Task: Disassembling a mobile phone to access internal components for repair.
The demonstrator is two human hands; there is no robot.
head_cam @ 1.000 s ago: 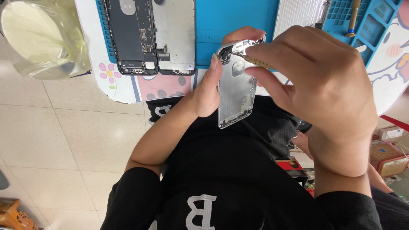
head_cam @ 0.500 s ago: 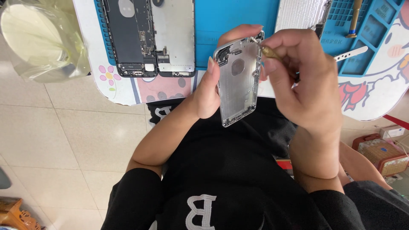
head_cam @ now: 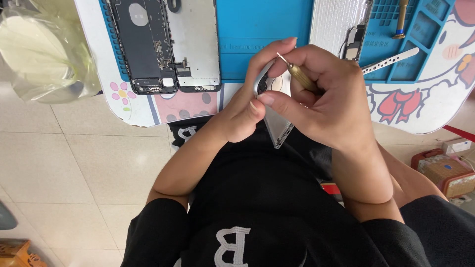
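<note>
Your left hand (head_cam: 242, 111) grips the phone shell (head_cam: 277, 126), right hand (head_cam: 329, 101) pinches the screwdriver (head_cam: 297, 74), tip at its top edge.

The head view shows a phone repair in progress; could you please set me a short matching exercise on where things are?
Things:
1. silver phone shell
2. brass-handled tool
3. opened phone
4. flat metal strip

Places:
A. lying on the blue mat, upper left
B. in the left hand
C. on the blue tray at right
D. in the right hand

Pairs: 1-B, 2-D, 3-A, 4-C
</note>
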